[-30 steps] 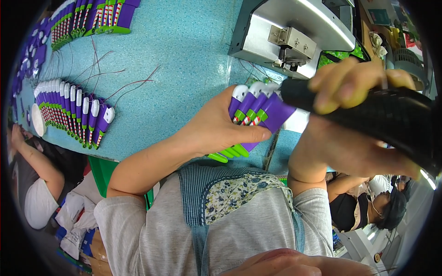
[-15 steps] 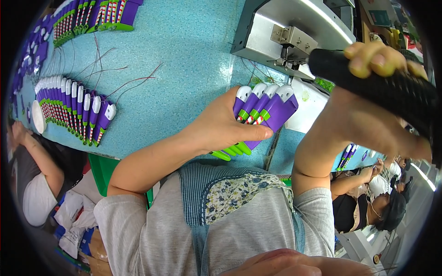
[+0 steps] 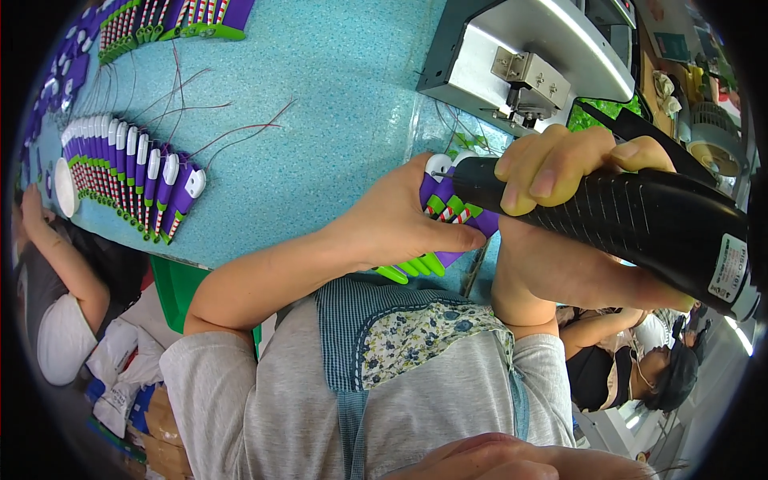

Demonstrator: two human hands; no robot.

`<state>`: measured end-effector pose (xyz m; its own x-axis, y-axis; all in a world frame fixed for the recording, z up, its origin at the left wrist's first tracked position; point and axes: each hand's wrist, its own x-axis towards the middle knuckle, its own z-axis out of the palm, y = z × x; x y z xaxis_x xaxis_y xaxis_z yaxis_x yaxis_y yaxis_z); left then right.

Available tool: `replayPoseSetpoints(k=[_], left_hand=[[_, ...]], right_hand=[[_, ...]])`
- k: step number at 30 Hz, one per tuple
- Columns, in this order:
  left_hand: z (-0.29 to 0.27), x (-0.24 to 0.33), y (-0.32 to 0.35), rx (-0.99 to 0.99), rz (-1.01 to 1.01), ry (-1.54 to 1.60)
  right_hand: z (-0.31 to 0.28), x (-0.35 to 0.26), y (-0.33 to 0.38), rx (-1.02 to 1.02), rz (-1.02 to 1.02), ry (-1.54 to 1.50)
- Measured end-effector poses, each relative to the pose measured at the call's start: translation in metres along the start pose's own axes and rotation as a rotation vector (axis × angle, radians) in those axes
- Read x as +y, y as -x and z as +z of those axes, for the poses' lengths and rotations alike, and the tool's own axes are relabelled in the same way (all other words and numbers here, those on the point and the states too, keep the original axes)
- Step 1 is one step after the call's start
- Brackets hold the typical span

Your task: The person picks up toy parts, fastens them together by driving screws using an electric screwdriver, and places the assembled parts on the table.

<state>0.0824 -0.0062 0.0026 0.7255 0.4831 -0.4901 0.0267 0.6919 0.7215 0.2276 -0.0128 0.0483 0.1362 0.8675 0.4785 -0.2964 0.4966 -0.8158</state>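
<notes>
Several purple-and-green toy parts [image 3: 444, 212] sit fanned in the left hand [image 3: 392, 228], its grip closed on them above the blue tabletop [image 3: 320, 120]. The right hand [image 3: 560, 216] clasps a black tool [image 3: 632, 220] bearing a white label [image 3: 726, 268].

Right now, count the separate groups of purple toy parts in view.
4: a bundle in the left hand, a row at table left, two rows at the top-left edge. More may be hidden.
</notes>
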Motion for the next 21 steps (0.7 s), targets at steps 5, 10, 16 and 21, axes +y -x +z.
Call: replayPoseSetpoints(k=[5,10,16,21], left_hand=[[0.000,-0.001,0.000,0.030,0.024,-0.103],[0.002,-0.002,0.002,0.027,0.043,-0.144],[-0.003,-0.013,0.006,0.081,0.118,0.160],[0.005,-0.018,0.004,0.102,0.264,-0.057]], right_hand=[[0.007,-0.005,0.002,0.055,0.030,0.001],[0.000,-0.007,0.003,0.007,0.012,-0.004],[-0.015,-0.073,-0.009,0.002,-0.088,0.194],[0.000,-0.038,0.008,0.155,-0.032,0.099]])
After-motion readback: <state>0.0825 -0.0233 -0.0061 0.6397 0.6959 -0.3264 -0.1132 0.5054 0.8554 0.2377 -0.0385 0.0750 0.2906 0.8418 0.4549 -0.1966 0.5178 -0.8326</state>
